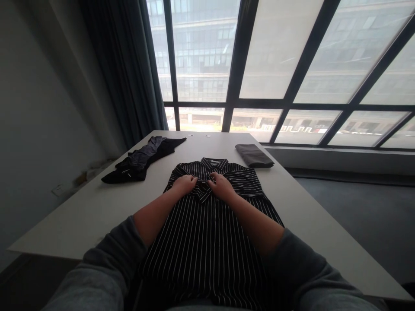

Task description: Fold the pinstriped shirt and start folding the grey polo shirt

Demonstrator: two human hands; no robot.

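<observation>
Both left hand (184, 185) and right hand (222, 187) clamp fingers on the shirt (212, 246) beneath them, its collar (215, 164) just beyond.

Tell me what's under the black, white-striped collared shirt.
Under the black, white-striped collared shirt is the flat white table, visible on either side. The spread cloth hides the surface directly beneath, so whether anything else lies there cannot be seen.

Windows (267, 52): main light, twelve to three o'clock; bleached glare, hazy building (204, 56) beyond.
Curtain (119, 65): deep shade at eleven o'clock.
Wall (39, 129): dim grey, nine o'clock.
Bench (152, 185): soft, pale light.
Striped shirt (201, 233): backlit, murky toward six o'clock.
Sleeves (311, 255): wide-angle stretching, five and seven o'clock.
</observation>
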